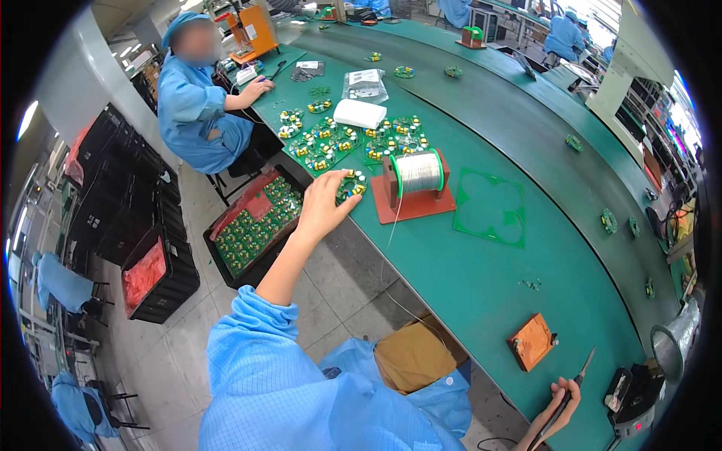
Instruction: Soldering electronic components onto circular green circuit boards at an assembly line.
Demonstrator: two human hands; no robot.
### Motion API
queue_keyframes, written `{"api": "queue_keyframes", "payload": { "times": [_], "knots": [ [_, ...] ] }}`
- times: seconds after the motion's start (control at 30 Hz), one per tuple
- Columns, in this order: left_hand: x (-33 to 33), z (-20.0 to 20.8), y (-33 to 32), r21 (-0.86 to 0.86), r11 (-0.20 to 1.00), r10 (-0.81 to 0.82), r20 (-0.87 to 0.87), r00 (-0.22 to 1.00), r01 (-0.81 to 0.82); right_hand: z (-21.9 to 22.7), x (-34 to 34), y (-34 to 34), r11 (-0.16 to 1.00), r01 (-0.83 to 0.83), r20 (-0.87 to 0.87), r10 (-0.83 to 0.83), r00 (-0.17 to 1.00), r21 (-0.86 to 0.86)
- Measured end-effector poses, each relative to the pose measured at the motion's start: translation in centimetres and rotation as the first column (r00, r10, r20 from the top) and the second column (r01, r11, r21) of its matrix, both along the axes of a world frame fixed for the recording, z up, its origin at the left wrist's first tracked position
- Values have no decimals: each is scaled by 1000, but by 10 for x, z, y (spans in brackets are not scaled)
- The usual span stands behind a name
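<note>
Head: L grip (pixel 322 204) spread round PCB (pixel 354 185), R grip (pixel 562 402) holds tool (pixel 586 367)

I make out white characters (pixel 94 218) on the side of a black crate (pixel 100 234) at the left. The white labels (pixel 366 76) on a clear bag (pixel 367 91) and a grey bag (pixel 304 74) are too small for me to read.

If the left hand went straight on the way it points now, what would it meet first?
Most likely the round circuit board right in front of the left hand; depth is unclear, so they may already touch.
</note>
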State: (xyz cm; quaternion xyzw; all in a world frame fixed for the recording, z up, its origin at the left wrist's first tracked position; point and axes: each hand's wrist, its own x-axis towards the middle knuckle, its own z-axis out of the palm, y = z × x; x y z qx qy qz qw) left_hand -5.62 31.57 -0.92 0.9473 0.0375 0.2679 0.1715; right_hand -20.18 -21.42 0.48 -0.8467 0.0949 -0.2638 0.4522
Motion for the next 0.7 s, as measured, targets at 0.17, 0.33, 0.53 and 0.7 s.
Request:
{"api": "queue_keyframes", "payload": {
  "times": [0.17,0.33,0.53,0.7],
  "knots": [
    [8,7,-13,-386,922,115,232,966,-17,-12,-4,-7,1000,8,2,-8,1000,5],
    [-12,57,-109,-476,763,-272,378,885,438,-7,2,1,997,5,57,-10,998,81],
    [-45,65,-255,-151,417,-827,347,444,896,18,11,37,912,-242,230,170,958,332],
    [-61,50,-310,-88,273,-907,310,287,958,24,19,52,833,-365,346,227,911,416]
  ]
}}
